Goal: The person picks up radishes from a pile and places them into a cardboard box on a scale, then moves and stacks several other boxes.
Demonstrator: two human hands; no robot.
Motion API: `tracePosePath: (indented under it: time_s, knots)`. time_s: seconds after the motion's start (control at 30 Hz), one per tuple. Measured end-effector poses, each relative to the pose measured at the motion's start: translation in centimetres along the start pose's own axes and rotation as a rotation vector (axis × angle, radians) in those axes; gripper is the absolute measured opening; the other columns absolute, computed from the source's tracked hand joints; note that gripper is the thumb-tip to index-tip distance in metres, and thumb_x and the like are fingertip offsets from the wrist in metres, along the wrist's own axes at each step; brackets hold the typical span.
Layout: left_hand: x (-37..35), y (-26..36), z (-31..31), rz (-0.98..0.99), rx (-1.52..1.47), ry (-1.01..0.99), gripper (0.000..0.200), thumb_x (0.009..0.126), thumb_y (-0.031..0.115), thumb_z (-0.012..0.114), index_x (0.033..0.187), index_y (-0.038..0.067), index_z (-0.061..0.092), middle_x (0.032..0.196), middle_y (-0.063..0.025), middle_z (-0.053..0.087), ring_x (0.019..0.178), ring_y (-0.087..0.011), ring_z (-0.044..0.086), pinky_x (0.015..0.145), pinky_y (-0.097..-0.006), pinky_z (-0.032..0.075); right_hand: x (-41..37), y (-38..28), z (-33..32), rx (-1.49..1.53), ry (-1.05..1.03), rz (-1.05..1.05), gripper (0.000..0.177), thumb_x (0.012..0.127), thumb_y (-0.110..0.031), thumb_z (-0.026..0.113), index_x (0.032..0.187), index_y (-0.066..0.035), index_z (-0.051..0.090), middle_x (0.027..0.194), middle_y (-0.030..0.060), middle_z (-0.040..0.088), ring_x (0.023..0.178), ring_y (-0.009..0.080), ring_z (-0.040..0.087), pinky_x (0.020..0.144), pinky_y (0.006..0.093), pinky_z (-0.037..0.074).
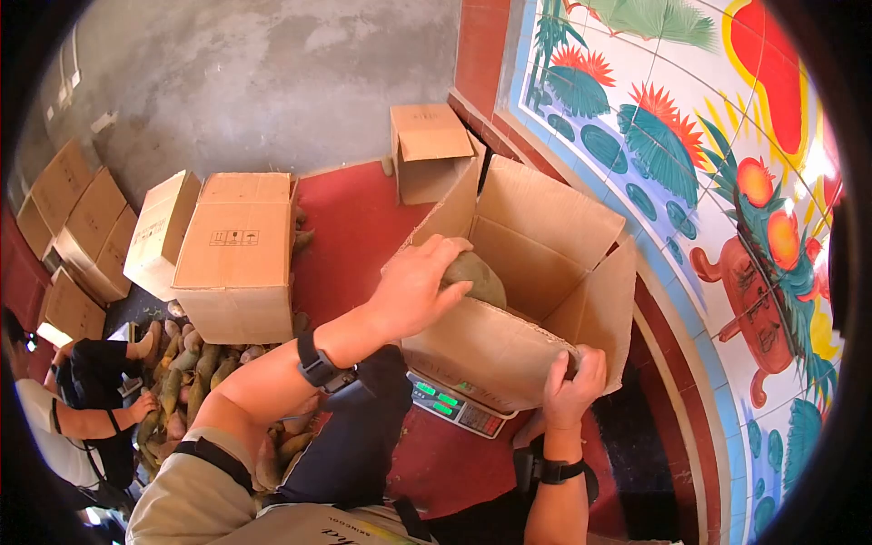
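My left hand is wrapped round a greenish-brown, squash-like vegetable, just inside the near left rim of an open cardboard box. My right hand grips the box's near right corner, fingers folded over the edge. The box sits tilted above a digital scale with green lit displays; its front wall covers most of the scale. From this angle the box's floor is largely hidden.
To the left lies a pile of long green and reddish vegetables, with another person's hand at it. An upturned box stands behind the pile. Another box is near the wall. A painted tile wall runs along the right.
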State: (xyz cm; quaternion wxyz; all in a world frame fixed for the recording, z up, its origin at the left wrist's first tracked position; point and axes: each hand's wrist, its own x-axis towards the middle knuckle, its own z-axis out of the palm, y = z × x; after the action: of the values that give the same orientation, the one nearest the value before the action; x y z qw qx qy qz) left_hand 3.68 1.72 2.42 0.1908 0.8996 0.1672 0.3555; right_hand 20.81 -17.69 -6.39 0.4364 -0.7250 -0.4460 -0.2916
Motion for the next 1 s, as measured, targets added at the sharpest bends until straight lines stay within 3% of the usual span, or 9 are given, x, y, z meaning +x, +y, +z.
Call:
tracePosePath:
  time_s: [0.2, 0.4, 0.47, 0.6, 0.73, 0.9, 0.97, 1.0]
  knots:
    - [-0.5, -0.9, 1.7, -0.025, 0.001, -0.09, 0.041, 0.078, 0.016, 0.06, 0.115, 0.008, 0.047, 0.095, -0.0152, 0.053, 0.089, -0.0335, 0.052, 0.077, -0.0402, 0.042, 0.1, 0.0, -0.1, -0.006, -0.003, -0.011, 0.016, 0.072, -0.005, 0.057, 0.084, 0.001, 0.049, 0.073, 0.0175, 0.047, 0.067, 0.0352, 0.047, 0.06, 0.0424, 0.038]
    - [-2.4, -1.5, 0.9, 0.071, 0.044, -0.045, 0.037, 0.073, 0.007, 0.062, 0.109, 0.003, 0.052, 0.095, -0.0155, 0.055, 0.089, -0.033, 0.053, 0.078, -0.0399, 0.043, 0.3, -0.4, -0.1, 0.005, 0.007, -0.004, 0.015, 0.072, -0.006, 0.057, 0.083, 0.001, 0.049, 0.073, 0.0176, 0.047, 0.067, 0.035, 0.047, 0.06, 0.042, 0.039]
    - [-3.9, -1.2, 0.2, 0.22, 0.088, 0.18, 0.035, 0.07, 0.001, 0.061, 0.104, 0.0, 0.054, 0.098, -0.0148, 0.056, 0.09, -0.0324, 0.055, 0.08, -0.0401, 0.043, 0.3, -0.3, -0.1, 0.002, 0.001, 0.006, 0.015, 0.072, -0.006, 0.057, 0.083, 0.001, 0.049, 0.073, 0.0175, 0.047, 0.067, 0.035, 0.048, 0.06, 0.0418, 0.039]
    - [-9.2, -3.6, -0.8, 0.168, 0.103, 0.183, 0.036, 0.067, -0.004, 0.059, 0.102, 0.0, 0.055, 0.101, -0.0139, 0.057, 0.09, -0.0324, 0.056, 0.079, -0.0402, 0.045, 0.3, -0.3, 0.1, -0.001, 0.004, 0.003, 0.015, 0.072, -0.006, 0.057, 0.083, 0.001, 0.049, 0.073, 0.0172, 0.048, 0.067, 0.0346, 0.048, 0.06, 0.0416, 0.039]
    - [-16.1, -7.8, -1.2, -0.102, 0.115, 0.079, 0.034, 0.066, -0.004, 0.058, 0.099, 0.001, 0.056, 0.095, -0.0154, 0.058, 0.088, -0.0325, 0.056, 0.075, -0.0385, 0.047, 0.4, -0.4, 0.1, -0.002, -0.001, 0.014, 0.015, 0.073, -0.006, 0.057, 0.083, 0.001, 0.049, 0.075, 0.0174, 0.048, 0.068, 0.0342, 0.048, 0.061, 0.0414, 0.039]
    - [-27.6, -14.7, -1.0, -0.338, 0.266, -0.129, 0.032, 0.068, 0.004, 0.059, 0.1, 0.001, 0.057, 0.096, -0.017, 0.058, 0.09, -0.035, 0.055, 0.079, -0.0404, 0.046, 0.1, -0.2, 0.1, -0.008, -0.001, 0.021, 0.015, 0.074, -0.006, 0.057, 0.085, 0.002, 0.049, 0.078, 0.0177, 0.049, 0.07, 0.0342, 0.048, 0.062, 0.0407, 0.04]
    - [-32.6, -16.7, -0.8, -0.618, 0.289, -0.296, 0.027, 0.071, 0.011, 0.057, 0.097, 0.005, 0.059, 0.098, -0.0177, 0.057, 0.09, -0.0358, 0.054, 0.08, -0.0416, 0.044, 0.1, -0.2, 0.1, -0.008, -0.001, 0.014, 0.016, 0.074, -0.006, 0.056, 0.085, 0.002, 0.049, 0.078, 0.0178, 0.048, 0.07, 0.0342, 0.048, 0.063, 0.0404, 0.04]
    - [-35.9, -18.2, -0.3, -0.622, 0.284, -0.294, 0.027, 0.071, 0.011, 0.057, 0.097, 0.005, 0.059, 0.098, -0.0177, 0.057, 0.09, -0.0358, 0.054, 0.08, -0.0416, 0.044, 0.0, -0.1, 0.2, -0.015, 0.001, 0.017, 0.015, 0.074, -0.005, 0.056, 0.085, 0.002, 0.049, 0.078, 0.0177, 0.048, 0.07, 0.0339, 0.048, 0.063, 0.0403, 0.039]
